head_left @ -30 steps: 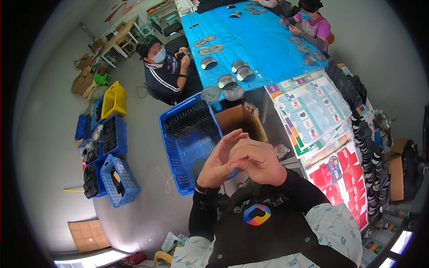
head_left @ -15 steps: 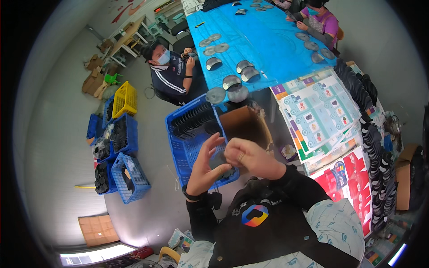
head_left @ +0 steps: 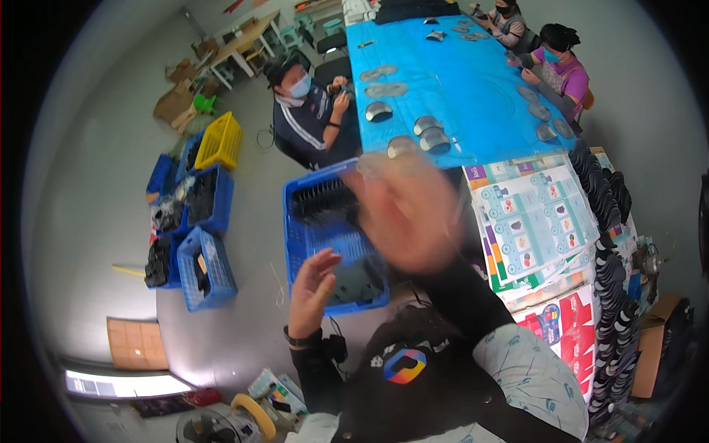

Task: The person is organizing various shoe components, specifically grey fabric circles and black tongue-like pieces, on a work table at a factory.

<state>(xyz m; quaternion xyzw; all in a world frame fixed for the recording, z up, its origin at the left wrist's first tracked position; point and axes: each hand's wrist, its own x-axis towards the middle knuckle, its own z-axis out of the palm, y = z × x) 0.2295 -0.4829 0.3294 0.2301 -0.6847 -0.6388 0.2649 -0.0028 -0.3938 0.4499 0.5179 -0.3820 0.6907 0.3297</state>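
My left hand is over the near left side of a blue plastic crate. Its fingers are loosely bent with the thumb apart, and nothing shows in it. Raised over the crate's right side, my right hand is smeared by motion, so its fingers cannot be made out. Beyond it, a few shiny curved pieces sit at the blue table's near edge. Inside the crate stands a row of black curved pieces. Flat grey pieces lie in the crate's near end.
A blue-covered table stretches away ahead, with several masked people seated around it. Printed sheets lie stacked at right beside long rows of black curved pieces. More blue crates and a yellow crate stand on the floor at left.
My hands have come apart. The right has risen toward the table's near edge, while the left has moved slightly left and its fingers have loosened. The view has shifted.
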